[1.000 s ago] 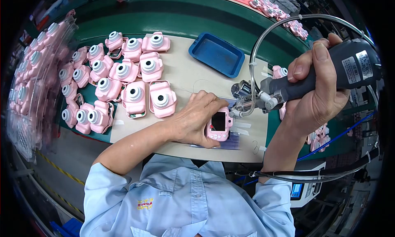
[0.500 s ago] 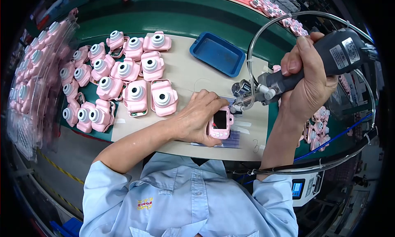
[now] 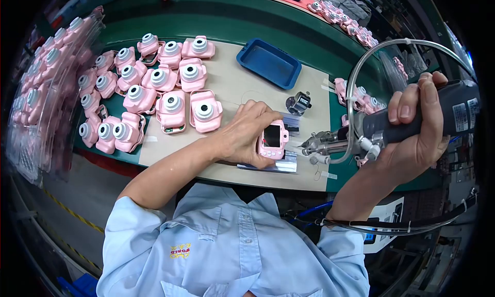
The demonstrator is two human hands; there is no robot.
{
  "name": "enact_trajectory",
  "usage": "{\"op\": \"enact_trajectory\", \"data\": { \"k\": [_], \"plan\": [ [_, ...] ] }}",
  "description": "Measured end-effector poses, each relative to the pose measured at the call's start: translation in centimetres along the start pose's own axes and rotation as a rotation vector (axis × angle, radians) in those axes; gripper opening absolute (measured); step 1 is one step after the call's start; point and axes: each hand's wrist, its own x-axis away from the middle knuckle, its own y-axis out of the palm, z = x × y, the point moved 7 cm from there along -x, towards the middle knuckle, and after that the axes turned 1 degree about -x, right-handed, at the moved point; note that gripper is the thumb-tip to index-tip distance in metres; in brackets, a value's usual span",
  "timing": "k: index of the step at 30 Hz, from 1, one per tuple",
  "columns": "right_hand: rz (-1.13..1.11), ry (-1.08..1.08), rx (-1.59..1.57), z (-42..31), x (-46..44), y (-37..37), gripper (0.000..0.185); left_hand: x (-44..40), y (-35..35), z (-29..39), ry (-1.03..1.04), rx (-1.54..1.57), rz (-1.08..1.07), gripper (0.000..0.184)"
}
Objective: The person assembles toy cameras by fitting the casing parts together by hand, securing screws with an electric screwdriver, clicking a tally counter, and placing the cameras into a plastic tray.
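Left hand: fingers grip the pink camera, screen up, over the tan sheet.
Right hand: fingers wrap the dark tool, now farther from the camera.
Counter: now clear of the tool.
Hidden: camera's left edge, behind fingers.

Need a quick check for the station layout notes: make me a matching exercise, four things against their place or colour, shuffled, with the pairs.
1. Screen-up camera
2. Handheld tool
3. Shallow tray
4. Small device

A. Blue all over
B. Held in the right hand
C. Silver and black, on the beige board
D. Held in the left hand

Pairs: 1-D, 2-B, 3-A, 4-C
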Motion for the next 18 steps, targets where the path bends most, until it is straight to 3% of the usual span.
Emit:
{"op": "enact_trajectory", "data": {
  "k": [18],
  "plan": [
    [0.059, 0.048, 0.040, 2.2, 2.3, 0.4, 0.030, 0.1, 0.1, -0.2, -0.045, 0.007, -0.016, 0.086]
  ]
}}
